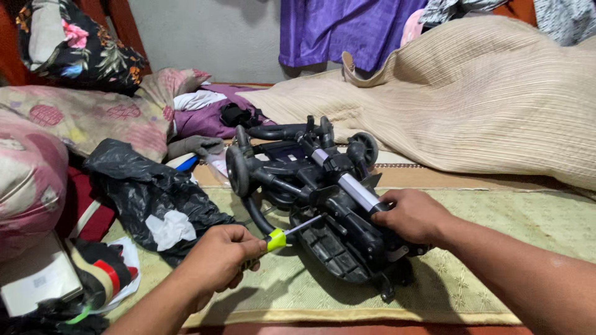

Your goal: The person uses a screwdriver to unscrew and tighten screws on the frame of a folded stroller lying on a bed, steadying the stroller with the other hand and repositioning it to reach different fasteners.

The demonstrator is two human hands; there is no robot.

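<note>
A folded black stroller frame (316, 198) is laid on its side at the centre of a green patterned mat (496, 217), wheels toward 11 o'clock. The right hand (413, 215), reaching in from 4 o'clock, is clamped over the frame's silver tube (357, 189). The left hand (217, 257), entering from 7 o'clock, is closed around a yellow-handled screwdriver (282, 236), whose shaft is angled toward 2 o'clock into the frame. A black plastic bag (149, 186) is seen at 9 o'clock, floral cushions (81, 115) at 10, a beige ribbed blanket (484, 93) at 1, and purple cloth (341, 28) at 12.
</note>
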